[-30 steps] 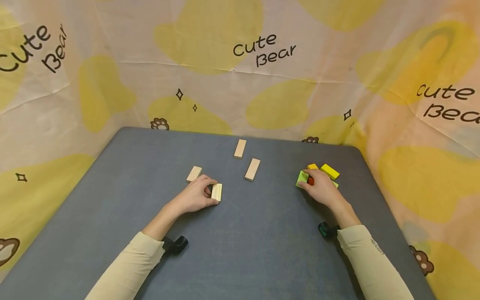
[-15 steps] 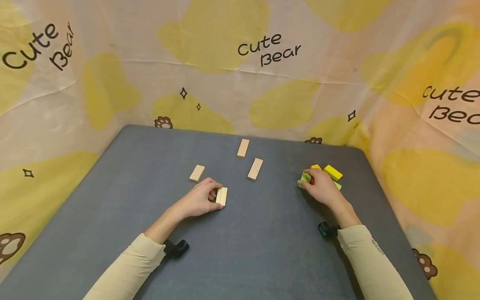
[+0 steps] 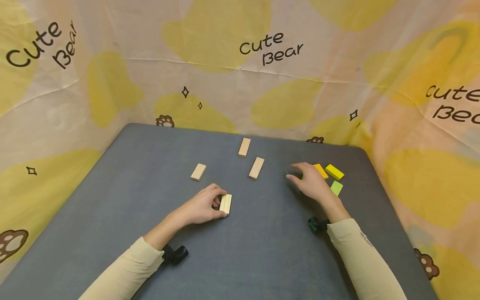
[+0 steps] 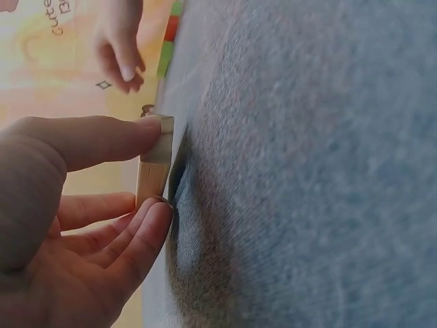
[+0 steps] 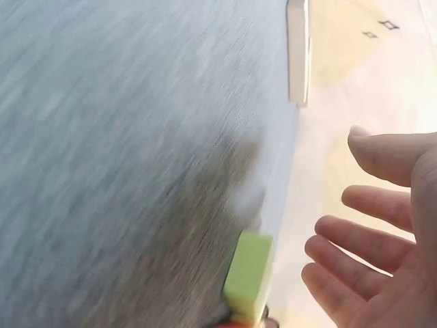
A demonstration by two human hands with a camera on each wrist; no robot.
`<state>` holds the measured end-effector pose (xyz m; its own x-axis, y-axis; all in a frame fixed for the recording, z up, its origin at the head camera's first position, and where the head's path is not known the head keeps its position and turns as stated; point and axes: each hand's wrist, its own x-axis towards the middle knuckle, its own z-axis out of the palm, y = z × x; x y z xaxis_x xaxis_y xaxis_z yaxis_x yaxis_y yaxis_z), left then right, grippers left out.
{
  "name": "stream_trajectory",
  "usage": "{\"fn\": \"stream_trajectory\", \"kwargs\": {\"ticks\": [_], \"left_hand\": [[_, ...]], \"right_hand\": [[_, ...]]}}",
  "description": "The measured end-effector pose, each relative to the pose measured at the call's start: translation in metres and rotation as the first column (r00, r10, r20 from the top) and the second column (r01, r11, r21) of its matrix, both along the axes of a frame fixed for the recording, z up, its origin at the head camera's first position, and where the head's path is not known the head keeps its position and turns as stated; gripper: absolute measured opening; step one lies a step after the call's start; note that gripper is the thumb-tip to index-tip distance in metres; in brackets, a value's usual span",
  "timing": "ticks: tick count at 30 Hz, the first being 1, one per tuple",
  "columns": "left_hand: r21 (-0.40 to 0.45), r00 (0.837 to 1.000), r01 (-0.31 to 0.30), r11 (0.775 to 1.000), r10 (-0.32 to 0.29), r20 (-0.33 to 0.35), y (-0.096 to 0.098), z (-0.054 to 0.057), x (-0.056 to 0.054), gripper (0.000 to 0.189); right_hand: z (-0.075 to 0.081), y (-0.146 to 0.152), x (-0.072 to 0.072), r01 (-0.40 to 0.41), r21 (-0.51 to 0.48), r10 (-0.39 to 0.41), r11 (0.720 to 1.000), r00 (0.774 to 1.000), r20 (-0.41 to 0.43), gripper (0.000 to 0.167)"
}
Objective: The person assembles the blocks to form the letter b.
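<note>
In the head view my left hand [image 3: 202,205] pinches pale wooden blocks [image 3: 225,204] lengthwise between thumb and fingertips, close over the table; a seam runs along their top. The left wrist view shows the thumb on one end of the wooden blocks [image 4: 156,167] and fingertips at the other. My right hand [image 3: 314,183] holds nothing, its fingers spread and thumb apart, beside the coloured blocks. Near it lie an orange block [image 3: 321,171], a yellow block [image 3: 334,171] and a green block [image 3: 336,188]. In the right wrist view a green block [image 5: 248,273] stands below the fingers, with red at its base.
Three separate wooden blocks lie flat on the grey table [image 3: 240,258]: one at the left [image 3: 198,172], one near the back edge [image 3: 244,147] and one in the middle [image 3: 256,168]. A printed cloth [image 3: 210,41] walls the table's back and sides.
My right hand has let go of the green block it was touching and shifted left, fingers spreading. My left hand has moved slightly right and nearer with the wooden blocks.
</note>
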<state>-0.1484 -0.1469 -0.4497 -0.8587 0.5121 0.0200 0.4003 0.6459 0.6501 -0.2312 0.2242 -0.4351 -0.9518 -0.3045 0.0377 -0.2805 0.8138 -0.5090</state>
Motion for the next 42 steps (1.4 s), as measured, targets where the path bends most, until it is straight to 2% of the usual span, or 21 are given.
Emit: {"fn": "stream_trajectory", "kwargs": {"ticks": [9, 19, 33, 42], "left_hand": [[-0.02, 1.0, 0.001, 1.0, -0.001, -0.016, -0.001, -0.002, 0.008, 0.054], [-0.054, 1.0, 0.011, 0.998, -0.011, 0.008, 0.005, 0.001, 0.014, 0.054], [-0.114, 1.0, 0.011, 0.993, -0.014, -0.023, 0.005, -0.001, 0.016, 0.056], [-0.063, 0.999, 0.041, 0.997, -0.04, 0.011, 0.001, -0.001, 0.014, 0.054]], "right_hand": [[0.007, -0.032, -0.006, -0.044, -0.022, 0.044, 0.999, 0.999, -0.02, 0.056], [0.001, -0.061, -0.013, -0.073, -0.033, 0.073, 0.997, 0.997, -0.005, 0.06], [-0.008, -0.085, -0.029, -0.1, -0.023, 0.1, 0.995, 0.995, 0.002, 0.066], [-0.014, -0.092, -0.039, -0.113, 0.013, 0.113, 0.993, 0.993, 0.047, 0.074]]}}
